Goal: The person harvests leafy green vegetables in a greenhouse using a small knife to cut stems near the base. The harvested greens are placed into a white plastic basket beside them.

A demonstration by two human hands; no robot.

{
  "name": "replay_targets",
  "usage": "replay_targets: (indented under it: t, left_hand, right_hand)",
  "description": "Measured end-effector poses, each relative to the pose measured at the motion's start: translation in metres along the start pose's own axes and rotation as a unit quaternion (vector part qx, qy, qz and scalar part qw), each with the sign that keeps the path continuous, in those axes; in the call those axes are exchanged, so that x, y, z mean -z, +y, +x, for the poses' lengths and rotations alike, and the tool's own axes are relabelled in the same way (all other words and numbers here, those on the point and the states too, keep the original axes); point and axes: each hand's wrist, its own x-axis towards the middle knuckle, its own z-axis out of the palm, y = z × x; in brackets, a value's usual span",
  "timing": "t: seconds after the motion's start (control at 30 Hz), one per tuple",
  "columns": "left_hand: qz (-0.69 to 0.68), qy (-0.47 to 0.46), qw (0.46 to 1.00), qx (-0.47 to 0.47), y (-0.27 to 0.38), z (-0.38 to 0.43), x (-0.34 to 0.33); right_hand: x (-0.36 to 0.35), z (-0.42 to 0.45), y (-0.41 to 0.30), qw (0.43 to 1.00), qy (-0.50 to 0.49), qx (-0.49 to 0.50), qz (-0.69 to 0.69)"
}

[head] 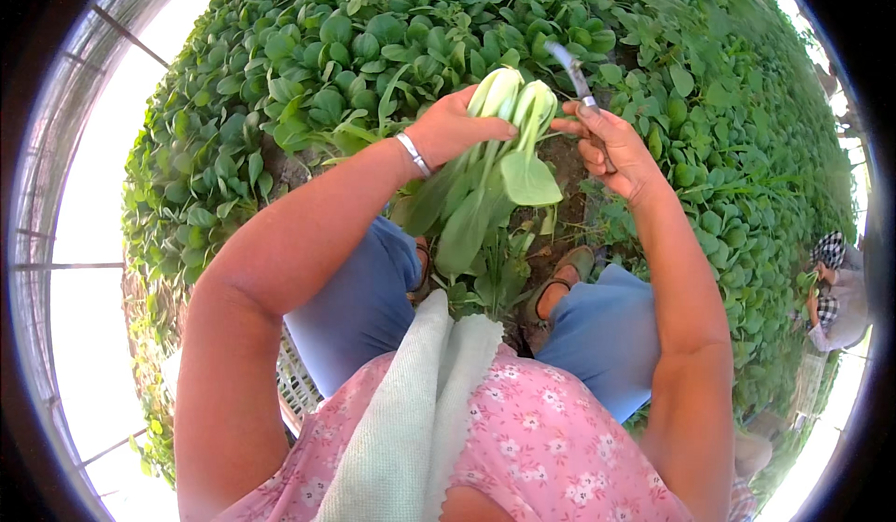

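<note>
My left hand [458, 127] is wrapped around two heads of bok choy [498, 95], their pale stem bases up and their green leaves [476, 214] hanging down. One broad leaf [530, 178] bends out to the right. In my right hand [607, 140] is a small curved knife [570, 67], its blade pointing up and to the left, away from the stems. The fingers of that hand close over most of the handle. My right fingertips are close beside the right-hand head; whether they touch it I cannot tell.
Dense leafy greens [336, 53] grow ahead and on both sides. Bare soil [560, 165] shows between my feet. A plastic crate [297, 375] stands by my left leg. A towel [413, 410] hangs from my neck. At far right another person [836, 298] handles greens.
</note>
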Motion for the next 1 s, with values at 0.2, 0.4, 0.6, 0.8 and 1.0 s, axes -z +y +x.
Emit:
replay_targets:
  t: [0.2,0.4,0.6,0.8,1.0]
  left_hand:
    - [0.019,0.092,0.995,-0.03,-0.025,-0.002,-0.003]
    - [0.026,0.111,0.993,-0.043,0.023,-0.024,-0.027]
    - [-0.01,0.217,0.972,-0.092,0.038,-0.085,-0.043]
    - [-0.035,0.346,0.912,-0.217,0.06,-0.158,-0.038]
    - [0.211,0.388,0.836,-0.325,0.111,-0.304,0.047]
  right_hand:
    - [-0.054,0.006,0.021,1.0,-0.008,0.025,0.002]
    - [-0.016,0.017,0.019,0.994,0.043,0.104,-0.011]
    - [-0.1,-0.025,0.008,0.991,0.051,0.106,0.061]
    - [-0.092,-0.003,0.023,0.933,-0.145,0.308,-0.115]
    - [-0.018,0.045,0.046,0.993,-0.081,0.089,0.004]
